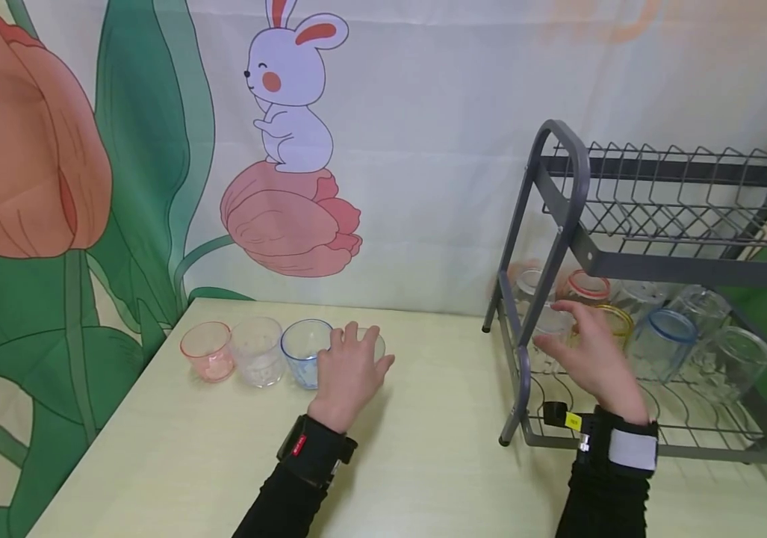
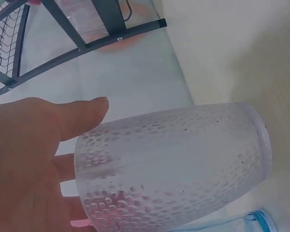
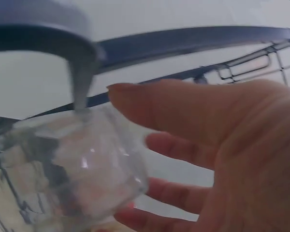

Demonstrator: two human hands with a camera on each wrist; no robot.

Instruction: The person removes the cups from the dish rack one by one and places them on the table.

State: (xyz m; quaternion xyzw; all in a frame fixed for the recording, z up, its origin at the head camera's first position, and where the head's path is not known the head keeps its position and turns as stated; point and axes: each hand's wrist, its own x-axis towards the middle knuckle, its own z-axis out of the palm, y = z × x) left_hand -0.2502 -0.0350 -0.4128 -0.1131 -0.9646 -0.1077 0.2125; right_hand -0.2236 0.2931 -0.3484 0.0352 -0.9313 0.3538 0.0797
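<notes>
My left hand (image 1: 349, 370) is over a clear glass (image 1: 379, 344) at the right end of a row on the table. In the left wrist view this glass (image 2: 174, 164) has a dimpled surface; the thumb lies beside its rim and the spread fingers are partly hidden behind it. Reaching into the lower shelf of the rack, my right hand (image 1: 594, 359) has thumb and fingers apart around a clear glass (image 1: 553, 321). That glass (image 3: 87, 169) appears blurred in the right wrist view, the fingertips right at its end and the thumb above.
Left of my left hand stand a blue-rimmed glass (image 1: 305, 351), a clear glass (image 1: 258, 351) and a pink one (image 1: 208, 351). The dark two-tier rack (image 1: 692, 269) holds several more glasses below, including a blue-rimmed glass (image 1: 662, 344) and a red-rimmed one (image 1: 587, 286).
</notes>
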